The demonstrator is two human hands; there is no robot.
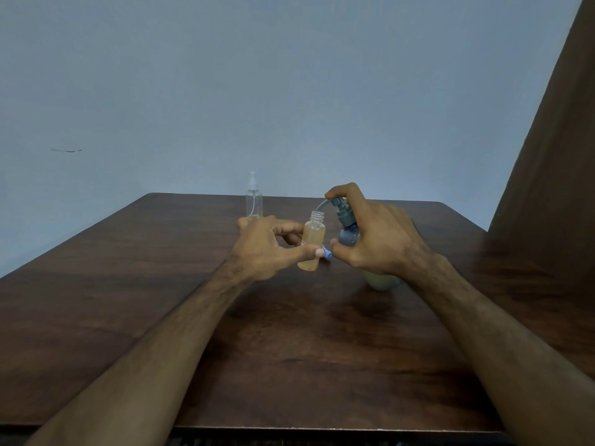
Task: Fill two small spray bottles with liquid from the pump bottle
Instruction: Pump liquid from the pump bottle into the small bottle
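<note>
My left hand [265, 247] grips a small uncapped bottle [313, 244] holding yellowish liquid up to its shoulder; its open neck points up. My right hand [380, 238] is wrapped around the pump bottle [349, 235], which stands on the table with its pale base showing below my palm. My index finger rests on the grey-blue pump head, and the curved spout ends just above and to the right of the small bottle's mouth. A small blue cap [327, 254] lies between my two thumbs. A second clear spray bottle [254, 201], capped and seemingly empty, stands behind my left hand.
Everything sits on a dark wooden table [161, 300] against a pale blue wall. A brown curtain [553, 140] hangs at the right edge. The near table edge runs along the bottom of the view.
</note>
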